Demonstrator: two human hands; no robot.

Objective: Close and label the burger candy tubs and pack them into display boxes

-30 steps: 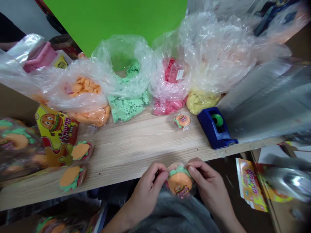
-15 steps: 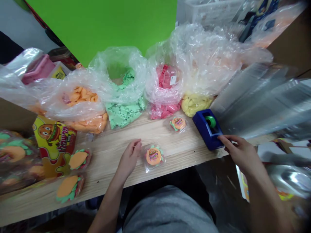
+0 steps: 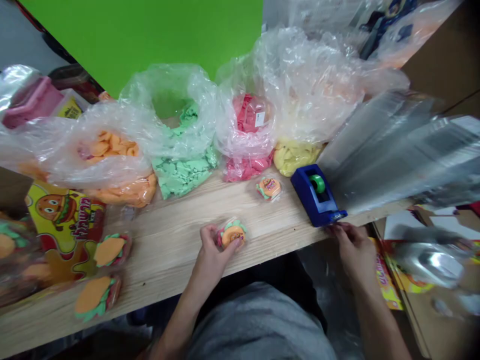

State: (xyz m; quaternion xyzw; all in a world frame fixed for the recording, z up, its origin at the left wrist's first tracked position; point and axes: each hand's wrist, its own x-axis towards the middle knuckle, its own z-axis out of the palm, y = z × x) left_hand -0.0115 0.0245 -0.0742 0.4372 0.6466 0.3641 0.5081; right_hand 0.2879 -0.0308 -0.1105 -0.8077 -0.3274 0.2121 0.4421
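A wrapped burger-shaped sweet (image 3: 233,234), with an orange top, green frill and printed label, is in my left hand (image 3: 215,252), thumb on top and fingers at its side. My right hand (image 3: 352,245) is at the table's front edge, its fingertips pinched together just below the cutting end of a blue tape dispenser (image 3: 313,197). Whatever is between those fingertips is too small to make out. A green-cored tape roll (image 3: 318,183) sits in the dispenser. Behind my left hand lies a second labelled burger sweet (image 3: 269,188) in clear wrap.
Plastic bags of orange pieces (image 3: 123,187), green pieces (image 3: 183,175), pink pieces (image 3: 247,167) and yellow pieces (image 3: 296,157) line the back. Clear plastic sleeves (image 3: 390,160) stand at right. Left are a printed burger box (image 3: 67,220) and unlabelled burger sweets (image 3: 95,295). Cardboard boxes (image 3: 431,310) stand lower right.
My left hand has moved right and closed on the burger sweet, which lay on the table beside it. My right hand has dropped from the dispenser's end to just below it.
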